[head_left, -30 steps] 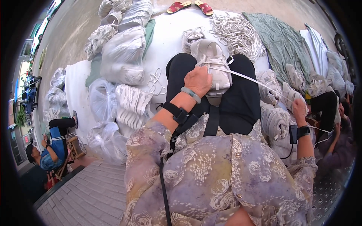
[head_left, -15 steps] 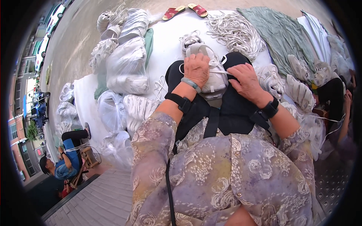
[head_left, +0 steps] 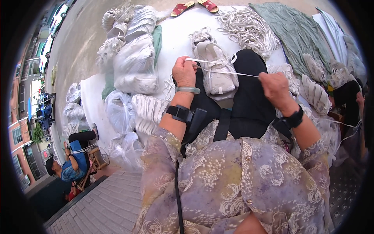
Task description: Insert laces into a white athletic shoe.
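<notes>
A pale grey-white sneaker (head_left: 220,80) rests between my knees, its heel toward me. My left hand (head_left: 184,72) is closed in a pinch beside the shoe, gripping the shoelace. On the other side, my right hand (head_left: 276,89) pinches the same white shoelace (head_left: 243,74), which stretches taut across the shoe from hand to hand. Another strand runs from my left fingers to the lacing on the shoe. Just beyond it lies a second light shoe (head_left: 202,36) on the white sheet.
A pile of loose white laces (head_left: 249,33) lies at the far right, beside a green-grey cloth (head_left: 290,35). Bagged shoes (head_left: 136,64) are stacked at left. Red sandals (head_left: 182,9) sit at the far edge. More shoes (head_left: 315,95) stand right; a seated person (head_left: 72,165) is lower left.
My hands have moved apart from over the shoe, left hand to the left and right hand outward and down. The lace between them is now drawn out straight, and the shoe is uncovered.
</notes>
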The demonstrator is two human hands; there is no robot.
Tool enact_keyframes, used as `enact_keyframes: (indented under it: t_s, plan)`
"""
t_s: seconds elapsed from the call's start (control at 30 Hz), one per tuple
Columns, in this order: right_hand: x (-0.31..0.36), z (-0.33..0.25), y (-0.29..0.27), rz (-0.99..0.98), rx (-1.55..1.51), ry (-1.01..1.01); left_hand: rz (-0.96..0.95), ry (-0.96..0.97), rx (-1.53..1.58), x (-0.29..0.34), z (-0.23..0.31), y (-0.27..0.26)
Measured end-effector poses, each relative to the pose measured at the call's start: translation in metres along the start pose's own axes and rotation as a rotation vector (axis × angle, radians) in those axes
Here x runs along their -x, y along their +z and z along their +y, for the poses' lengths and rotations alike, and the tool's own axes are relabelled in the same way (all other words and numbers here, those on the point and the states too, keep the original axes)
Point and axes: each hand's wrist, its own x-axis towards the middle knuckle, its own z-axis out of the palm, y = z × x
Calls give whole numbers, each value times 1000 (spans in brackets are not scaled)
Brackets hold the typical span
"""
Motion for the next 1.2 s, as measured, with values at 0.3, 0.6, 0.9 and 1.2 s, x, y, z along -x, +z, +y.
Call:
enact_keyframes:
  t_s: [0.3,0.6,0.9,1.2]
  plan:
    - [143,100,-68,193,128,557,-253,396,-542,34,-13,12]
    - [111,87,-51,80,53,551,-254,435,-573,39,-15,0]
    - [157,108,-81,38,7,629,-271,485,-603,41,-12,2]
    - [32,15,-33,-95,-281,297,-189,713,-629,48,-17,-2]
